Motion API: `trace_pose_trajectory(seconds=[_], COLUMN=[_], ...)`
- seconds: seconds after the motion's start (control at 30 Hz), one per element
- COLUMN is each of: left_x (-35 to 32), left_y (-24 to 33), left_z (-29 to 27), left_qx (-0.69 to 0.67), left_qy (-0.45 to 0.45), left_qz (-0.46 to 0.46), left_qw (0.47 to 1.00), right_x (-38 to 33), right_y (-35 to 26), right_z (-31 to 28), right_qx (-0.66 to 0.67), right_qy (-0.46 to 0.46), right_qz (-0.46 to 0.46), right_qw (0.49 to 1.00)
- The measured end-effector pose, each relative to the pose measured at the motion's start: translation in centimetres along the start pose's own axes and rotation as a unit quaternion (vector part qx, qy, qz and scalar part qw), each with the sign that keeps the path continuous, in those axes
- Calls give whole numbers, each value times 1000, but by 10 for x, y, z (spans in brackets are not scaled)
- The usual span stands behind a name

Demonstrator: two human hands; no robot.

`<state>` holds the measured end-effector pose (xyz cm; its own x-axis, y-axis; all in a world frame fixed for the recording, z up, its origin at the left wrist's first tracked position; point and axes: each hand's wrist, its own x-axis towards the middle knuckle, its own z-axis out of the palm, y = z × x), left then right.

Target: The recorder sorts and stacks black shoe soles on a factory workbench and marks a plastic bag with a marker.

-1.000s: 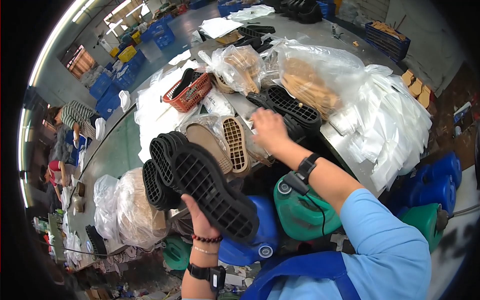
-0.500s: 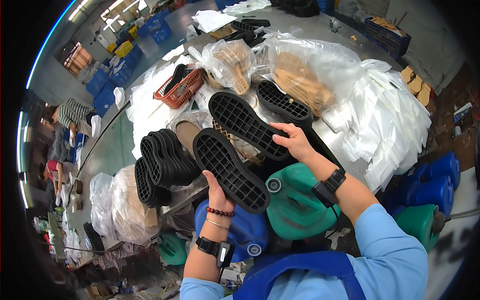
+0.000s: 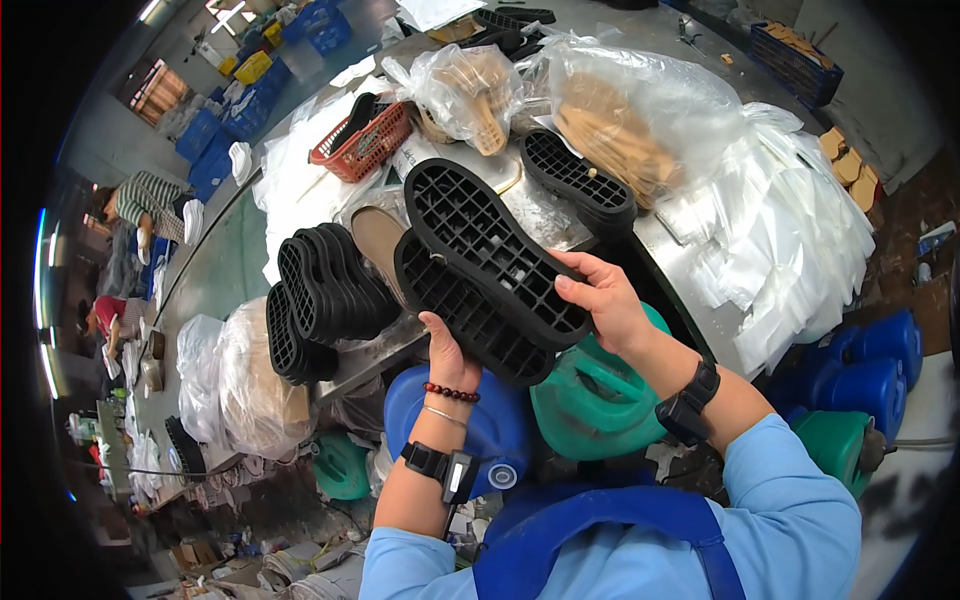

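Two black shoe soles with a grid of square cells are in my hands, one overlapping the other. My right hand (image 3: 604, 302) grips the upper sole (image 3: 478, 235) by its heel end, thumb on the near face. Below and partly behind it lies the lower sole (image 3: 437, 283), held along its left edge by my left hand (image 3: 450, 355), whose fingers are mostly hidden underneath. A brown insole-like piece (image 3: 378, 245) shows just left of the soles. Several more black soles (image 3: 330, 285) stand in a row to the left, and another stack of soles (image 3: 578, 180) rests at the right.
A red basket (image 3: 362, 145) sits on the metal table (image 3: 225, 262). Clear bags of tan pieces (image 3: 612, 125) and white plastic sheets (image 3: 790, 220) cover its right part. Below the edge stand a green jerrycan (image 3: 590, 405) and a blue jerrycan (image 3: 500, 430). Two people (image 3: 150, 205) work at far left.
The right-hand sole has moved over the left-hand one, so the two that were apart now overlap. The left-hand sole has risen slightly.
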<state>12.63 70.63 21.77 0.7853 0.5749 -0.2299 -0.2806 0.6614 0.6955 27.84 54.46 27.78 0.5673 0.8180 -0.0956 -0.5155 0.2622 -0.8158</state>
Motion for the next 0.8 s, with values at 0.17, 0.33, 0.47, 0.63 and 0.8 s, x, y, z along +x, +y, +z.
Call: trace_pose_trajectory(seconds=[0.17,0.33,0.47,0.63,0.8], left_x=[3,-9,-33,-58,-81], left_y=[3,5,4,15,28], left_z=[11,14,2,-3,-20], left_qx=[10,-24,-52,-49,-68], left_qy=[-10,25,64,147,138], left_qz=[-2,21,30,38,64], left_qw=[1000,999,996,987,986], right_x=[-4,51,121,153,121], right_y=[16,29,58,85,10], right_z=[5,2,23,18,-56], right_qx=[-30,8,-38,-537,-824], right_qy=[0,48,-6,-51,221], right_qz=[-32,-48,-43,-124,-236], right_qw=[999,998,998,833,466])
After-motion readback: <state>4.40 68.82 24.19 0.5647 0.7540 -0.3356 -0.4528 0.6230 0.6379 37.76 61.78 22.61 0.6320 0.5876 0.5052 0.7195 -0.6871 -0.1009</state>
